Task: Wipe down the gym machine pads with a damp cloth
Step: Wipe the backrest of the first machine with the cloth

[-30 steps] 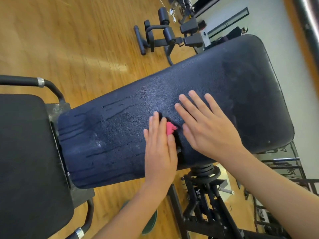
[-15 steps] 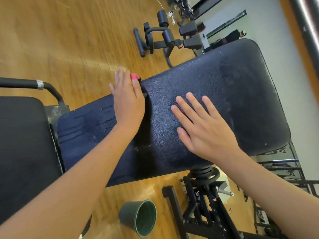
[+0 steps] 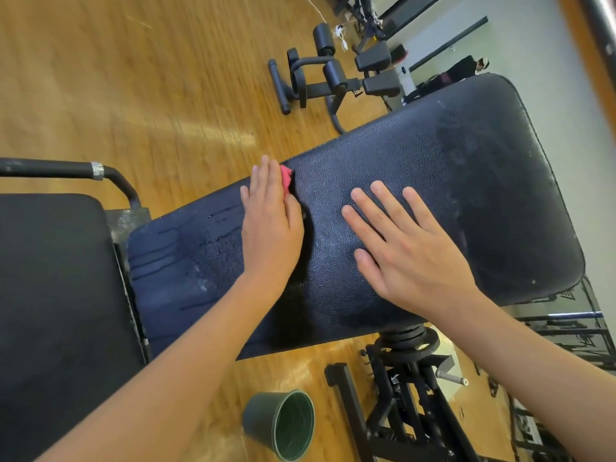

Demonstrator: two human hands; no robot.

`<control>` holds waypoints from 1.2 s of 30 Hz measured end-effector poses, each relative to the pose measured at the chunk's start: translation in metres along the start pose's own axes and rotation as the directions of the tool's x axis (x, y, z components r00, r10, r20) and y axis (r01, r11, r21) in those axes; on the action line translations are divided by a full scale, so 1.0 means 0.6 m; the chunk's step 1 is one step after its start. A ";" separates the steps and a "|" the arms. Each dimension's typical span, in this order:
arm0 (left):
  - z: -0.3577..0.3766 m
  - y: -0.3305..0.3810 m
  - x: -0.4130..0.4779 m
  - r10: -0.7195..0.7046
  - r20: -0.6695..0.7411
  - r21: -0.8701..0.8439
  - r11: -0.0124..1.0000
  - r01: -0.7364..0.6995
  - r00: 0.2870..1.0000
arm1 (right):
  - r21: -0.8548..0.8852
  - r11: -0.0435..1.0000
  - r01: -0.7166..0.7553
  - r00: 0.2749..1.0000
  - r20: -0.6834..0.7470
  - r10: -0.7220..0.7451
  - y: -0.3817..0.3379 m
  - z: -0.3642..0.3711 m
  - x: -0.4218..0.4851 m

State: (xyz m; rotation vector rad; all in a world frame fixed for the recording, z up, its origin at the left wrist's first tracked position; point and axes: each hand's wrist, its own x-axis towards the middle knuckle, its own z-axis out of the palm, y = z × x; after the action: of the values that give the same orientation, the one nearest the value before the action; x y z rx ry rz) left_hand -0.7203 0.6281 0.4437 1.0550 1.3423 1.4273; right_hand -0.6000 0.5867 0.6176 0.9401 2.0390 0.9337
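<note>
Straight fingers (image 3: 265,176) of the left hand (image 3: 270,228) press the pink cloth (image 3: 286,176) flat on the pad (image 3: 450,181) at its upper edge, mid-frame. The right hand (image 3: 411,250), fingers splayed, braces the pad. Mid-wipe; the next stroke should probably sweep toward the smudged right end.

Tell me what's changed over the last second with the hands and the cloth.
The left hand slid the pink cloth across the pad, from beside the right hand to the far edge. The right hand stayed flat on the pad.
</note>
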 end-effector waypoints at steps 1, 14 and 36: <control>0.001 -0.003 -0.008 0.012 0.005 0.001 1.000 -0.012 1.000 | -0.001 1.000 0.000 1.000 -0.001 0.000 -0.001 0.000 0.001; 0.006 0.021 0.071 0.015 -0.036 -0.024 1.000 -0.015 0.999 | 0.011 1.000 -0.004 1.000 0.019 0.003 -0.001 -0.002 0.002; 0.021 0.025 -0.018 -0.102 -0.084 -0.062 0.993 0.097 0.991 | 0.013 1.000 -0.010 1.000 0.003 0.010 -0.003 -0.002 0.004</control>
State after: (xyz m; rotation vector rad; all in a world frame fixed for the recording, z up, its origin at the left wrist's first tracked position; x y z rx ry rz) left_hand -0.7059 0.6206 0.4594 0.8848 1.3872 1.4432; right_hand -0.6029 0.5872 0.6162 0.9588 2.0419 0.9255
